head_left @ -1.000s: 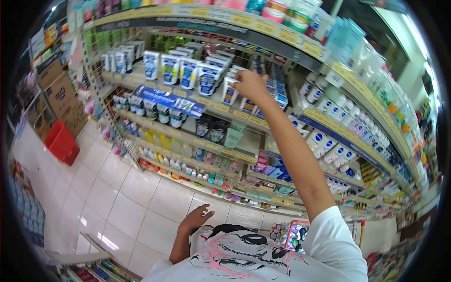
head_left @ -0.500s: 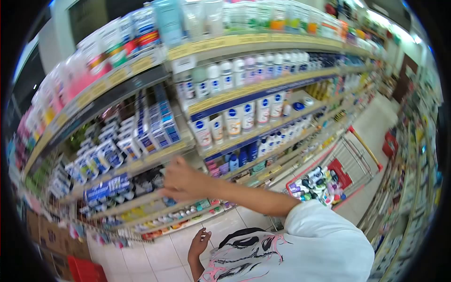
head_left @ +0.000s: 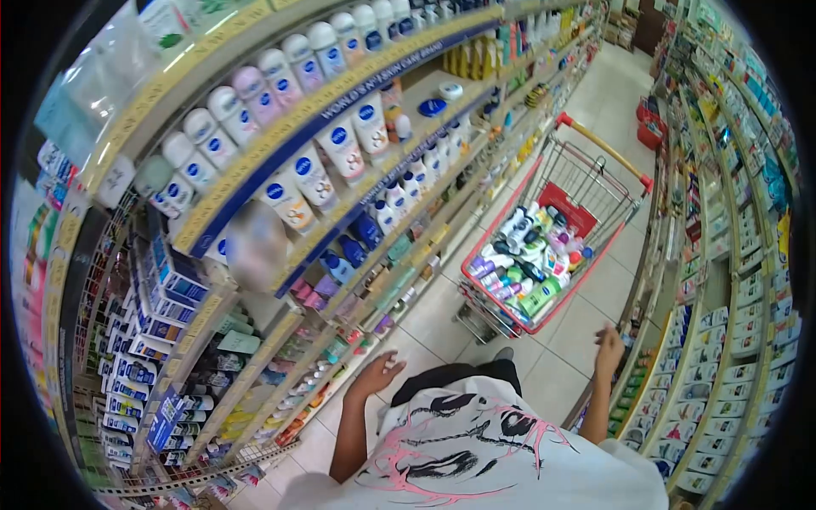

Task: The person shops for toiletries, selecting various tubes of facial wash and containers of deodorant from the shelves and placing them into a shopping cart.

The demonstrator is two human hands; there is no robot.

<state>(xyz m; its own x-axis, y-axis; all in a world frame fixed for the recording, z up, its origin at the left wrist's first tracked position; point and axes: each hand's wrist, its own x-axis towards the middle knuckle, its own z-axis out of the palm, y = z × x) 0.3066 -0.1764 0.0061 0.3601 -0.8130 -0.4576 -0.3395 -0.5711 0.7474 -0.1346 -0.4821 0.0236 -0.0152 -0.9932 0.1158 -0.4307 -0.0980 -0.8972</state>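
Observation:
My left hand (head_left: 374, 374) hangs low beside the left shelf, its fingers apart and nothing in it. On the other side of my body, my right hand (head_left: 609, 350) is held out near the right-hand shelves, fingers loosely bent and apart, also without anything in it. Ahead of both hands stands a shopping cart (head_left: 557, 161) with a red rim and a yellow-and-red handle. Bottles and tubes (head_left: 527, 263) lie heaped at its near end, among them a green bottle (head_left: 540, 296). Neither hand touches the cart.
The left shelf carries roll-on deodorants (head_left: 276, 81), white tubes (head_left: 293, 200) and blue boxes (head_left: 174, 285). One patch of that shelf is blurred. Packed shelves (head_left: 705, 374) line the right side. Red baskets (head_left: 652, 123) stand farther along the tiled aisle (head_left: 586, 85).
My right arm has swung from across my body, near the left shelf, back to my right side. The view has turned rightward, bringing the cart closer to the middle.

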